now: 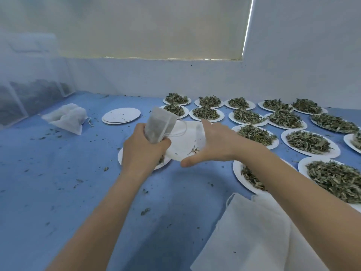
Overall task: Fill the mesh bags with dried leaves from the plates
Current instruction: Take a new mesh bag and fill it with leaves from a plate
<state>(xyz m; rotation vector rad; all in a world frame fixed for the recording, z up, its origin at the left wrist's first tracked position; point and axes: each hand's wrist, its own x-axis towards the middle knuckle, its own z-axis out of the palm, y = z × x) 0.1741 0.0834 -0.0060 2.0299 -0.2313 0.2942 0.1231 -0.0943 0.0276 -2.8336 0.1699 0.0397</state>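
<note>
Mesh bag (161, 125) within left fingers (166, 142)

Brightness: soft, even and rather dim, with a cool blue cast.
Light source: a covered window (148, 26) glows pale cream; a thin bright strip of daylight (247, 26) runs down its right edge.
Shadows: faint and diffuse on the blue table cover (58, 182).
Glare: none beyond that strip.
Blur: the far left is hazy and washed out; the whole view is slightly soft.
Distortion: wide-angle stretching of the forearms at the lower edge.
</note>
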